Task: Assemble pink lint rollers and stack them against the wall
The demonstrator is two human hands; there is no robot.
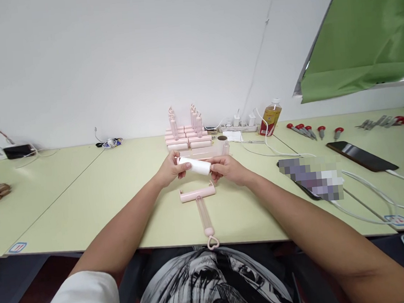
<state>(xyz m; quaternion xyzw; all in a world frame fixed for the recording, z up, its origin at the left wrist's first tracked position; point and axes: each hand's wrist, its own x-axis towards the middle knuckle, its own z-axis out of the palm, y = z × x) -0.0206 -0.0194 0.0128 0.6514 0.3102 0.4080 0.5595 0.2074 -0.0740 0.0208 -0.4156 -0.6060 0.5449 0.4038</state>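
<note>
Two hands, one bottle

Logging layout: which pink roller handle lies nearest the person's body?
The pink handle whose heart-shaped loop reaches the table's front edge; the others are grouped near the wall.

Free table left of you
Pink frame blocks your near side; stacked pink rollers ahead; black phone right.
</note>
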